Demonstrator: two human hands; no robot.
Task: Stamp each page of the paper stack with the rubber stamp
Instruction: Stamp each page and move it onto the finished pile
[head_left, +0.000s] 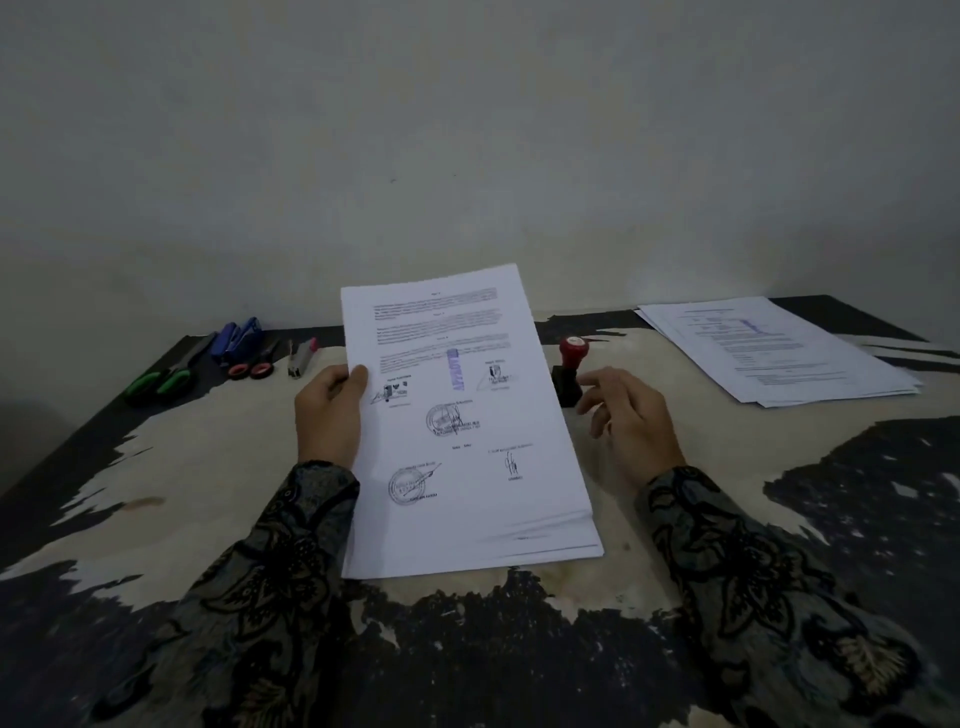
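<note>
Now: left hand lifts top page
Left grip pinches page's left edge; right hand loose, holding nothing, beside rubber stamp.

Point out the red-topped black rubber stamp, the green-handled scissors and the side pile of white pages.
Red-topped black rubber stamp (570, 371): head view, on its black body.
Green-handled scissors (167, 381): head view, on a green handle.
Side pile of white pages (779, 353): head view, on its top sheet.

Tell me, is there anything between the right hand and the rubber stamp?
Nothing visible. The right hand hovers open just right of the rubber stamp, with only bare table between them. The paper stack lies on the stamp's other side.
</note>
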